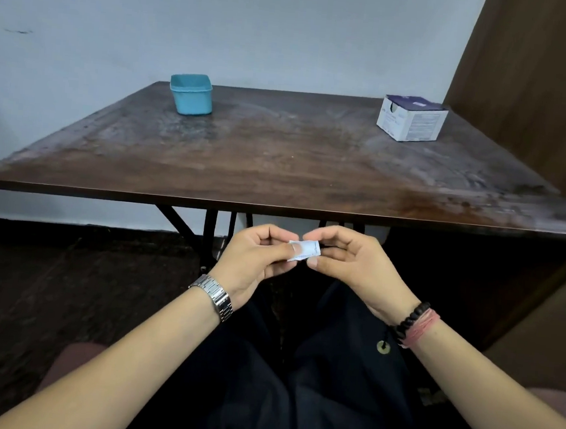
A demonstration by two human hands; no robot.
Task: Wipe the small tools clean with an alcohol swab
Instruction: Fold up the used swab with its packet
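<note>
A small white swab packet [306, 249] is held in front of my lap, below the table's near edge. My left hand [253, 259] pinches its left end between thumb and fingers. My right hand [349, 261] pinches its right end the same way. A blue plastic tub [191, 94] stands at the table's far left; its contents are hidden by its walls. No small tools are visible.
A white and purple cardboard box [411, 118] sits at the far right of the dark wooden table [279, 166]. A brown wooden panel [541, 100] rises to the right. A pale wall stands behind the table. My legs in dark trousers are below.
</note>
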